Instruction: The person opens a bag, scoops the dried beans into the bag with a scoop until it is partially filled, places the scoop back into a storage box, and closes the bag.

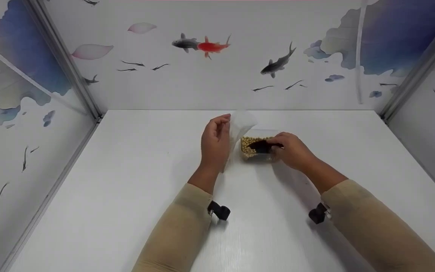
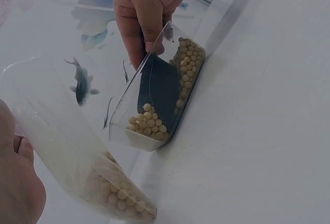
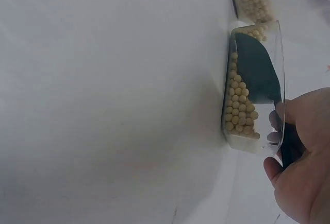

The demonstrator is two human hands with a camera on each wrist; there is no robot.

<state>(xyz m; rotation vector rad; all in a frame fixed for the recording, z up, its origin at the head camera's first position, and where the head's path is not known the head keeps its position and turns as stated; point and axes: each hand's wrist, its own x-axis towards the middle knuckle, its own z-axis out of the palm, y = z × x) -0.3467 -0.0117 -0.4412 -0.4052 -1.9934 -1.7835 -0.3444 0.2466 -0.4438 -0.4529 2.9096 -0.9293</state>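
My left hand (image 1: 214, 145) holds a clear plastic bag (image 1: 241, 124) upright by its side, its mouth spread at the top. Soybeans (image 2: 124, 199) lie in the bottom of the bag in the left wrist view. Just right of it stands a clear rectangular container (image 1: 264, 132) with more soybeans (image 1: 247, 144) inside. My right hand (image 1: 295, 150) grips the handle of a black scoop (image 1: 259, 146) over the container's right end. The scoop's blade (image 3: 256, 69) lies down in the container among the beans. Part of its handle is hidden by my fingers.
The white tabletop (image 1: 127, 189) extends around both arms. A white back wall (image 1: 217, 83) printed with fish rises close behind the container, with side panels left and right. A black wrist mount (image 1: 219, 211) hangs from the left sleeve, another (image 1: 318, 213) from the right.
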